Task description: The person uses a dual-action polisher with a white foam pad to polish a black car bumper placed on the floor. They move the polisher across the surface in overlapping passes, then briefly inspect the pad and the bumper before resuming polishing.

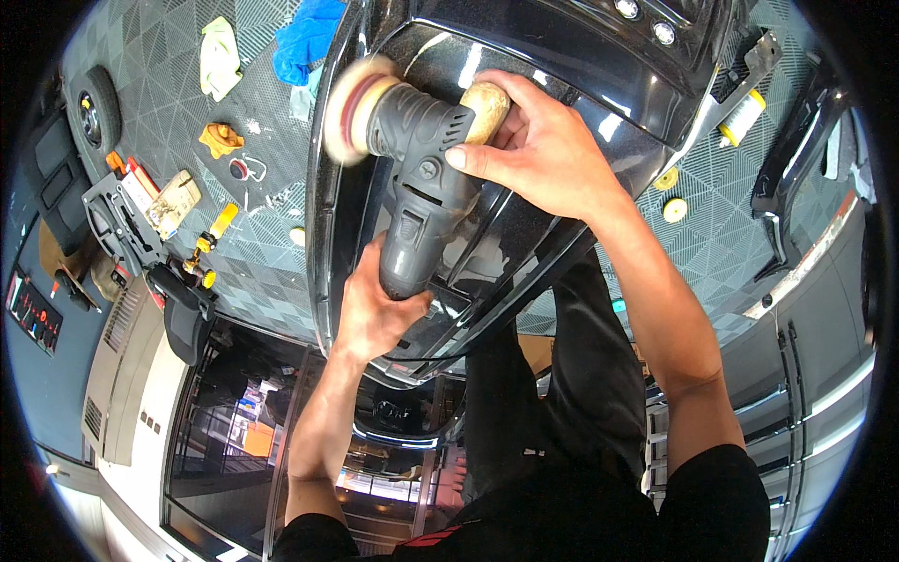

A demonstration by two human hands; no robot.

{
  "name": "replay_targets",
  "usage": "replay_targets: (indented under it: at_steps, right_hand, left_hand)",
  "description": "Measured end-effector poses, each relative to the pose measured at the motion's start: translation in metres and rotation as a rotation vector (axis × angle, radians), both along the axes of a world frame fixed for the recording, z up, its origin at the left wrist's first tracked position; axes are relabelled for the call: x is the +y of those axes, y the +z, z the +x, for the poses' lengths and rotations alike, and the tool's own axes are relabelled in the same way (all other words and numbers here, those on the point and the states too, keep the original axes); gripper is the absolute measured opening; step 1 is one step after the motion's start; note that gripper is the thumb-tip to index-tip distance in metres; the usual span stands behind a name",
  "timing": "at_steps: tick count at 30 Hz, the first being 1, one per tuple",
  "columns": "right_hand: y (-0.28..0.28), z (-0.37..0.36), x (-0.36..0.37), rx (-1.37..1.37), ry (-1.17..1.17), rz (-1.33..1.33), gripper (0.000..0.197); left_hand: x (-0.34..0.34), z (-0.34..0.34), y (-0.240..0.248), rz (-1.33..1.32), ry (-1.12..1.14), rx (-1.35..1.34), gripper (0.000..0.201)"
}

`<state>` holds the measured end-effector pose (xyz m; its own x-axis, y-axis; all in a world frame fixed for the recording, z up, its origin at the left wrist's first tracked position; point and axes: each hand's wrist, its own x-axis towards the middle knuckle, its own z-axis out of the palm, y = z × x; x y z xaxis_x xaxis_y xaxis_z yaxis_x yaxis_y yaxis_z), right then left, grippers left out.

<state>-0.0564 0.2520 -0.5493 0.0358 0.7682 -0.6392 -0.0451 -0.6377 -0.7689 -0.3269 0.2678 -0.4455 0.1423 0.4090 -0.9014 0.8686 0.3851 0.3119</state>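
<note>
A dark grey polishing machine [421,183] lies across the view in both my hands, over a glossy black car body panel [506,239]. My left hand [375,309] wraps round its rear body, the fingers partly hidden beneath. My right hand [534,145] grips the head end, thumb on the grey housing and fingers round a tan, worn-looking knob or cover [485,110]. The round foam pad [356,110], cream with a reddish ring, is blurred at the rim. It stands edge-on at the panel's left border; whether it touches the panel I cannot tell.
On the grey tiled floor lie an orange cloth [221,140], a pale green cloth [220,58], a blue cloth [307,39] and a yellow-black tool [215,234]. A yellow-and-white bottle [743,119] and yellow pads [674,210] are at the right. A wheel [94,108] lies far left.
</note>
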Motion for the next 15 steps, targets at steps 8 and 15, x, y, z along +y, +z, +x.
replay_targets:
  at_steps: [8,15]
  right_hand:
    - [0.0,-0.001,-0.005,-0.004,-0.043,0.004,0.089]
    - [0.011,0.0,-0.004,-0.042,-0.067,0.005,0.093]
  left_hand:
    - [0.005,-0.001,-0.003,0.01,0.004,-0.007,0.086]
    - [0.019,-0.001,-0.007,-0.035,0.013,-0.015,0.086]
